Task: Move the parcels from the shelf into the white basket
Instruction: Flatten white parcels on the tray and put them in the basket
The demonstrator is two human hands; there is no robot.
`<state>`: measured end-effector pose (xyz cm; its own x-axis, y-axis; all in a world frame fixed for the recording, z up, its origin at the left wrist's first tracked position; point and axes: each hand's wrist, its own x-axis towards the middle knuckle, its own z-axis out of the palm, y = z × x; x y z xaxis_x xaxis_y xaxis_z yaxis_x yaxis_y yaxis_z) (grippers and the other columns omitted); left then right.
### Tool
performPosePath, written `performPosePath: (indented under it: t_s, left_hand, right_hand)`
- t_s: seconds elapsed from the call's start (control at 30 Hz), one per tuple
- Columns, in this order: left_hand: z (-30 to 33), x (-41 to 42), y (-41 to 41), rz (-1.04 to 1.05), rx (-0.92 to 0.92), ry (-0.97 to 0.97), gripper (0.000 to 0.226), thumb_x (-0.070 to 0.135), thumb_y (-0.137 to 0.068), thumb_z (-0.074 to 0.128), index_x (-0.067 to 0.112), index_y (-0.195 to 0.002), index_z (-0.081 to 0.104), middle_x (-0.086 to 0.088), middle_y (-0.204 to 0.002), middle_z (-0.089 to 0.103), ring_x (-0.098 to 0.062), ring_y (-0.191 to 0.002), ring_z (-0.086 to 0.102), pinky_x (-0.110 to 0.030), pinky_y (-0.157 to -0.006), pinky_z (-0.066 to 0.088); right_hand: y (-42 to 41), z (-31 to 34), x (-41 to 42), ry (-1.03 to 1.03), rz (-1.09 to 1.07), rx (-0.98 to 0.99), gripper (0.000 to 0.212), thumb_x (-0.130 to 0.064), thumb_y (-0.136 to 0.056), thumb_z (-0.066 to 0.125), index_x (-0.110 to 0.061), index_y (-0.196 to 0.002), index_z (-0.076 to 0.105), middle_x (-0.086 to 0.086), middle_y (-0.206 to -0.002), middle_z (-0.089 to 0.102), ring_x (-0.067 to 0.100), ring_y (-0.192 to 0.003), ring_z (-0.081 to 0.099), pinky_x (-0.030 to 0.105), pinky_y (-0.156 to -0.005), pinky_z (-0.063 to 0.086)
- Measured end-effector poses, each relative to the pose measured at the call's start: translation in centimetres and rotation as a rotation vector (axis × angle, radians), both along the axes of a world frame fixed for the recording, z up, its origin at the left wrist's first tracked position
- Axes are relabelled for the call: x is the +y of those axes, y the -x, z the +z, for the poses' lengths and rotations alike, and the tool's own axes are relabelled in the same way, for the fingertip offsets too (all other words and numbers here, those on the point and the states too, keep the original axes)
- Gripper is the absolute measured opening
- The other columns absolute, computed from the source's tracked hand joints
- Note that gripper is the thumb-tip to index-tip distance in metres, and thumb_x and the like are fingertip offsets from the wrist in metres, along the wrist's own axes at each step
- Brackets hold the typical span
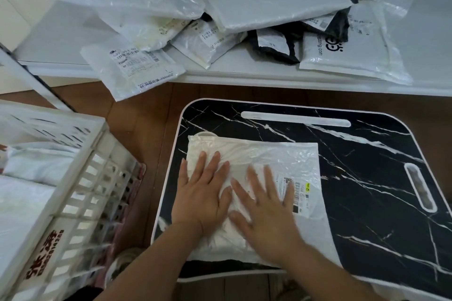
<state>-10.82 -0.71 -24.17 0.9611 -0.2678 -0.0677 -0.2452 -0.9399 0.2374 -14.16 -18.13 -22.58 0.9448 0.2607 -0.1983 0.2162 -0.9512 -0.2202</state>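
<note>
Both hands are laid flat, fingers spread, nothing gripped: left hand (200,193) and right hand (266,205) are pressed palm-down, side by side, on a white parcel (256,154). Parcel is lying flat on the black marble-pattern worktop (367,178), long axis roughly left-right across the view, label end (297,193) under and just beyond the right hand's fingertips.

White basket (80,178) is seen to the left of the worktop, apart from it, with floor (137,115) between; white bags are already visible inside. Basket lies directly left of the parcel, so the left hand is the nearer one. Judged: the parcel would have to be gripped first, since no edge is currently pinched, then carried leftward over the basket rim.

More parcels (220,14) are piled on the white shelf (293,78) beyond the worktop; one labelled parcel (132,68) overhangs the shelf's front edge at left. Task is judged partway done, with much of the pile left.
</note>
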Motion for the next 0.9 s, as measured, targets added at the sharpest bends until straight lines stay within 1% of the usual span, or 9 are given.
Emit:
performPosePath:
  t_s: [0.07, 0.17, 0.3, 0.43, 0.5, 0.6, 0.67, 0.77, 0.9]
  left_hand:
    - [0.1, 0.3, 0.3, -0.039, 0.009, -0.006, 0.067, 0.059, -0.094, -0.004, 0.03, -0.152, 0.015, 0.003, -0.161, 0.008, -0.019, -0.149, -0.005, -0.053, -0.116, -0.004]
    - [0.0, 1.3, 2.2, -0.145, 0.012, -0.044, 0.068, 0.063, -0.096, 0.008, 0.027, -0.154, 0.009, -0.006, -0.162, 0.001, -0.023, -0.149, -0.002, -0.053, -0.115, 0.001]
    - [0.7, 2.6, 5.1, -0.236, 0.048, -0.128, 0.081, 0.073, -0.092, 0.019, 0.022, -0.154, 0.015, -0.013, -0.161, 0.007, -0.031, -0.148, 0.008, -0.056, -0.111, 0.013]
    - [1.2, 2.8, 6.2, -0.28, 0.087, -0.181, 0.104, 0.089, -0.077, 0.026, 0.017, -0.153, 0.02, -0.018, -0.159, 0.013, -0.036, -0.146, 0.013, -0.058, -0.109, 0.014]
    - [1.2, 2.9, 6.2, -0.265, 0.108, -0.174, 0.11, 0.093, -0.072, 0.026, 0.019, -0.154, 0.017, -0.017, -0.16, 0.011, -0.034, -0.147, 0.008, -0.058, -0.109, 0.01]
    - [1.2, 3.0, 5.0, -0.252, 0.129, -0.173, 0.117, 0.098, -0.063, 0.022, 0.028, -0.151, -0.011, -0.013, -0.16, -0.012, -0.026, -0.146, -0.018, -0.056, -0.113, -0.005]
    - [1.4, 2.8, 4.2, -0.256, 0.148, -0.187, 0.12, 0.101, -0.056, 0.016, 0.034, -0.143, -0.03, -0.007, -0.153, -0.034, -0.024, -0.14, -0.035, -0.054, -0.114, -0.015]
    - [1.9, 2.5, 3.3, -0.255, 0.18, -0.196, 0.121, 0.101, -0.051, 0.012, 0.034, -0.139, -0.036, -0.004, -0.148, -0.044, -0.023, -0.136, -0.041, -0.053, -0.113, -0.019]
    - [1.5, 2.6, 3.1, -0.246, 0.168, -0.14, 0.12, 0.102, -0.053, 0.02, 0.038, -0.141, -0.03, -0.003, -0.152, -0.038, -0.021, -0.139, -0.037, -0.052, -0.114, -0.019]
  right_hand:
    - [1.5, -0.8, 0.6, 0.024, 0.036, -0.011, 0.059, -0.071, -0.094, 0.012, -0.048, -0.149, 0.009, -0.007, -0.162, -0.002, 0.026, -0.148, -0.011, 0.073, -0.106, 0.0]
    - [1.7, -0.9, 0.2, 0.088, 0.018, 0.006, 0.063, -0.077, -0.09, 0.014, -0.051, -0.148, 0.01, -0.002, -0.162, 0.003, 0.03, -0.148, -0.006, 0.077, -0.102, 0.007]
    - [2.6, 0.1, 0.1, 0.156, 0.057, 0.104, 0.077, -0.082, -0.085, 0.016, -0.041, -0.149, 0.026, 0.009, -0.159, 0.021, 0.04, -0.144, 0.017, 0.077, -0.092, 0.015]
    - [4.1, 0.2, -2.6, 0.199, 0.204, 0.108, 0.093, -0.089, -0.076, 0.019, -0.037, -0.152, 0.016, 0.012, -0.161, 0.011, 0.042, -0.145, 0.007, 0.073, -0.095, 0.013]
    - [4.1, 0.7, -3.3, 0.171, 0.185, 0.131, 0.096, -0.092, -0.073, 0.021, -0.041, -0.152, 0.003, 0.01, -0.162, -0.002, 0.039, -0.146, -0.006, 0.072, -0.099, 0.005]
    - [3.4, 0.3, -3.9, 0.127, 0.138, 0.106, 0.098, -0.095, -0.064, 0.019, -0.053, -0.132, -0.038, -0.002, -0.148, -0.045, 0.028, -0.134, -0.044, 0.07, -0.101, -0.02]
    - [3.0, 0.7, -4.6, 0.144, 0.128, 0.17, 0.102, -0.095, -0.06, 0.019, -0.05, -0.124, -0.047, -0.001, -0.14, -0.054, 0.023, -0.128, -0.051, 0.067, -0.103, -0.024]
    - [2.5, 0.7, -6.3, 0.203, 0.114, 0.188, 0.119, -0.1, -0.058, 0.024, -0.038, -0.135, -0.042, 0.004, -0.143, -0.05, 0.021, -0.131, -0.048, 0.061, -0.108, -0.021]
    - [2.5, 0.0, -6.7, 0.203, 0.117, 0.145, 0.119, -0.102, -0.058, 0.02, -0.035, -0.146, -0.024, 0.01, -0.154, -0.033, 0.024, -0.141, -0.033, 0.061, -0.111, -0.012]
